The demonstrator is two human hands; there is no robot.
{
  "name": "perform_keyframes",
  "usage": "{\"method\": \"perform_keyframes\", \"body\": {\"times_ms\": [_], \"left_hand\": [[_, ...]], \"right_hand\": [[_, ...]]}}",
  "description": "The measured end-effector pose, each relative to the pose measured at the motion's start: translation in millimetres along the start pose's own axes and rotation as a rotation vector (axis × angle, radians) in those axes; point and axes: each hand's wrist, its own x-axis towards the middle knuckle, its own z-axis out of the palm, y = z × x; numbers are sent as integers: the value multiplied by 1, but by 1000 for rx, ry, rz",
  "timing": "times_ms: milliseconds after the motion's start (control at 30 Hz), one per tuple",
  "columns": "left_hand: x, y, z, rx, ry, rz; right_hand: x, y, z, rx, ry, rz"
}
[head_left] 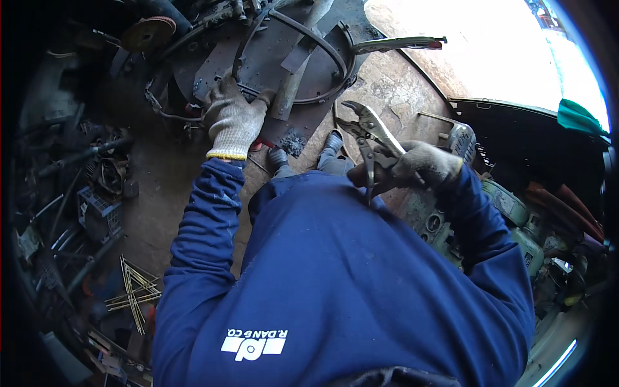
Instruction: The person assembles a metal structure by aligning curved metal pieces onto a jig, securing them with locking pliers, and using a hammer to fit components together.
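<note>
My left hand [236, 116], in a pale knit glove with a yellow cuff edge, grips the near left part of a round metal frame [309, 30]. The frame of bent flat bars rests on a dark metal plate [213, 61]; my fingertips are partly hidden against the bar. My right hand [431, 162], also gloved, is closed around the handles of locking pliers [377, 129]. Their jaws stand apart with nothing in them, away from the frame. A second pair of locking pliers [403, 43] sits at the frame's right side, seemingly clamped on it.
A pipe [287, 90] passes under the frame. Dark grit [293, 142] lies on the plate's near corner. Thin rods [134, 291] lie on the floor at left, near a grey crate [100, 213] and scrap metal. Greenish machinery [506, 200] stands at right. My feet [278, 158] are just below the plate.
</note>
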Motion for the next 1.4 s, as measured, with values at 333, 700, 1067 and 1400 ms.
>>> {"method": "perform_keyframes", "body": {"times_ms": [333, 700, 1067, 1400], "left_hand": [[0, -6, 4, -19, 10, 30], [-3, -9, 5, -118, 85, 122], [-4, -12, 14, -185, 182, 143], [-5, -6, 2, -165, 186, 150]], "right_hand": [[12, 28, 4, 138, 97, -88], [44, -18, -7, -44, 96, 99], [58, -40, 15, 6, 238, 212], [61, -37, 30, 33, 424, 310]]}}
